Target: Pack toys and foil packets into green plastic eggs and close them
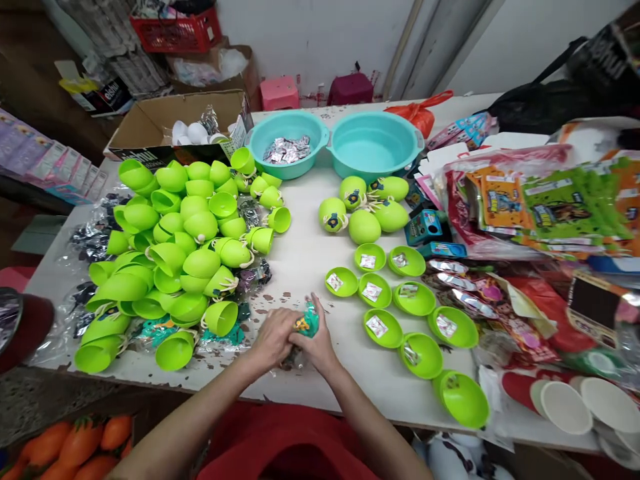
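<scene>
One teal packet (311, 320) is above the worktop (300, 257), at its near side. Grip: left hand (274, 339) and right hand (320, 343) both clamped on the packet. Right: open shells (467, 405) hold sachets (376, 326), this stage apparently done. Beyond: five eggs (365, 228) lie together, possibly closed. Left: a heap (203, 263) of shells apparently remains unprocessed. Two basins (373, 171) stand behind; one contains silvery packs (287, 151).

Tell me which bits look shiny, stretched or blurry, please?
Head view: silver packets glint in the left bowl; head view: paper cups look stretched near the right corner; head view: the right hand looks slightly smeared at the tips.
</scene>
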`<state>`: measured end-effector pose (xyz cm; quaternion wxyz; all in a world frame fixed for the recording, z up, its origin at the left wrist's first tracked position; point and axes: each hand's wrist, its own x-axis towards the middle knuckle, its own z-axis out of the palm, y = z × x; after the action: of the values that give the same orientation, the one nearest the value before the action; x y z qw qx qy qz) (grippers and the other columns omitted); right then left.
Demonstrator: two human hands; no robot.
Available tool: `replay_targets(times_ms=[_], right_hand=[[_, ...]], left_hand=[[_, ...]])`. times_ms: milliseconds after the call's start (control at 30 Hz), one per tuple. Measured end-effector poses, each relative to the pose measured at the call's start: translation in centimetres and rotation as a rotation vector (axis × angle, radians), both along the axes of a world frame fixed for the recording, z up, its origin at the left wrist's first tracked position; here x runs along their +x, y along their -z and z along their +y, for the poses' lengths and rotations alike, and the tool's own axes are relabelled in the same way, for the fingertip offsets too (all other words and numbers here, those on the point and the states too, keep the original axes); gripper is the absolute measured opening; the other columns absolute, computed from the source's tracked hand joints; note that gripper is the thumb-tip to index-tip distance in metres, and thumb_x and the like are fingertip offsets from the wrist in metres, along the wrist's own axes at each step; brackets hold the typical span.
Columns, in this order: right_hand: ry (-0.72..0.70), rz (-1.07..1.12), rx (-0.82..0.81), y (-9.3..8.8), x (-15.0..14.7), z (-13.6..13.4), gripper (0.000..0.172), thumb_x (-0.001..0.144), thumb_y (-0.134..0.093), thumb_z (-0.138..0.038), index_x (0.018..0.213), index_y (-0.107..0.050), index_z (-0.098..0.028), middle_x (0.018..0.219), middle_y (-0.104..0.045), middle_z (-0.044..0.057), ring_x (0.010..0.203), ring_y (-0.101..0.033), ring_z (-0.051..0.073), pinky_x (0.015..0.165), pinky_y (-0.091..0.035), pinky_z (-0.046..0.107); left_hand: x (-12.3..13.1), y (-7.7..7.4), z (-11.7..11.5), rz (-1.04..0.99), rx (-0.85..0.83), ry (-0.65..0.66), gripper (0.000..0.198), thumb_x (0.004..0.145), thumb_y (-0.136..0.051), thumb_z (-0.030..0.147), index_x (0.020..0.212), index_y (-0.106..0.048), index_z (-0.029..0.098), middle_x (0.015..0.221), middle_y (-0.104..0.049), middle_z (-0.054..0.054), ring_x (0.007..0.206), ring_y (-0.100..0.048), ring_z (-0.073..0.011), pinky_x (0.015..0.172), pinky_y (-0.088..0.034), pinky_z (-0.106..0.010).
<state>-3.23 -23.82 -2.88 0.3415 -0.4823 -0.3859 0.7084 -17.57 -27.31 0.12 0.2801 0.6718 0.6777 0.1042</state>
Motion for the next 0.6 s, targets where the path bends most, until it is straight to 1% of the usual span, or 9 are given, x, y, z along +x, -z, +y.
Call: replay_targets(times_ms=[67,133,200,233,300,367,433,500,600], right_hand=[[0.116,0.095,-0.065,-1.3,-0.5,1.2,0.076,0.055,-0.089,-0.032,0.122,-0.057,-0.020,0.112,-0.067,0.007,0.097,-0.064,0.022,0.090,-0.051,0.036],[0.332,0.138,-0.165,-2.3,-0.9,2.4,0.058,0.061,-0.085,-0.037,0.110,-0.061,-0.019,0.091,-0.070,0.002,0.080,-0.065,0.018,0.081,-0.053,0.033],[0.529,0.168,-0.233,-3.0,-1.4,3.0,0.046,0.068,-0.079,-0.046,0.102,-0.061,-0.020,0.082,-0.069,-0.001,0.073,-0.065,0.017,0.076,-0.054,0.033],[0.575,0.192,-0.265,-3.4,-1.6,2.9,0.042,0.071,-0.075,-0.049,0.099,-0.060,-0.021,0.081,-0.069,-0.001,0.072,-0.066,0.018,0.075,-0.055,0.033],[0.560,0.243,-0.345,-4.2,-2.2,2.2,0.040,0.075,-0.070,-0.052,0.097,-0.060,-0.021,0.086,-0.071,0.001,0.077,-0.068,0.020,0.072,-0.056,0.034],[0.517,0.287,-0.447,-5.1,-2.5,1.1,0.042,0.072,-0.073,-0.051,0.100,-0.061,-0.021,0.092,-0.073,0.003,0.082,-0.069,0.023,0.069,-0.056,0.033],[0.473,0.313,-0.489,-5.9,-2.4,0.3,0.044,0.073,-0.072,-0.053,0.102,-0.062,-0.021,0.098,-0.073,0.004,0.088,-0.069,0.024,0.067,-0.056,0.031],[0.401,0.362,-0.445,-6.5,-1.7,-0.1,0.049,0.077,-0.063,-0.063,0.104,-0.062,-0.022,0.105,-0.072,0.006,0.095,-0.068,0.025,0.070,-0.056,0.033],[0.327,0.432,-0.211,-6.5,-0.5,-0.5,0.071,0.074,-0.054,-0.078,0.120,-0.054,-0.025,0.124,-0.065,0.008,0.110,-0.063,0.027,0.081,-0.056,0.037]], left_hand=[[1.1,-1.4,0.6,-0.136,0.142,-0.030,0.045,0.083,-0.051,0.011,0.127,-0.055,0.020,0.123,-0.062,-0.012,0.116,-0.056,-0.0244,0.099,-0.044,-0.040],[1.9,-2.8,0.9,-0.167,0.249,-0.115,0.052,0.084,-0.059,0.022,0.135,-0.049,0.021,0.142,-0.048,-0.016,0.132,-0.044,-0.0287,0.108,-0.038,-0.047],[2.5,-3.8,0.9,-0.202,0.303,-0.214,0.073,0.075,-0.072,0.039,0.141,-0.043,0.022,0.155,-0.029,-0.017,0.143,-0.028,-0.0353,0.113,-0.028,-0.055],[2.7,-4.2,0.9,-0.253,0.319,-0.282,0.082,0.070,-0.077,0.045,0.141,-0.042,0.022,0.157,-0.026,-0.018,0.145,-0.025,-0.0372,0.114,-0.026,-0.056],[3.1,-4.6,1.0,-0.424,0.326,-0.456,0.079,0.067,-0.078,0.049,0.133,-0.046,0.020,0.151,-0.037,-0.018,0.141,-0.034,-0.0360,0.113,-0.030,-0.053],[3.3,-4.8,1.6,-0.594,0.287,-0.603,0.050,0.073,-0.073,0.046,0.111,-0.054,0.020,0.131,-0.057,-0.014,0.126,-0.053,-0.0302,0.105,-0.041,-0.045],[3.3,-4.8,2.5,-0.691,0.229,-0.661,0.028,0.076,-0.070,0.040,0.088,-0.054,0.020,0.105,-0.066,-0.006,0.102,-0.063,-0.0226,0.092,-0.048,-0.034],[3.4,-4.7,3.4,-0.717,0.257,-0.724,0.025,0.076,-0.070,0.036,0.079,-0.051,0.020,0.087,-0.063,-0.001,0.084,-0.061,-0.0169,0.080,-0.048,-0.027],[4.1,-4.5,4.5,-0.742,0.352,-0.869,0.024,0.076,-0.068,0.034,0.088,-0.054,0.021,0.084,-0.058,0.001,0.079,-0.058,-0.0148,0.075,-0.046,-0.024]])
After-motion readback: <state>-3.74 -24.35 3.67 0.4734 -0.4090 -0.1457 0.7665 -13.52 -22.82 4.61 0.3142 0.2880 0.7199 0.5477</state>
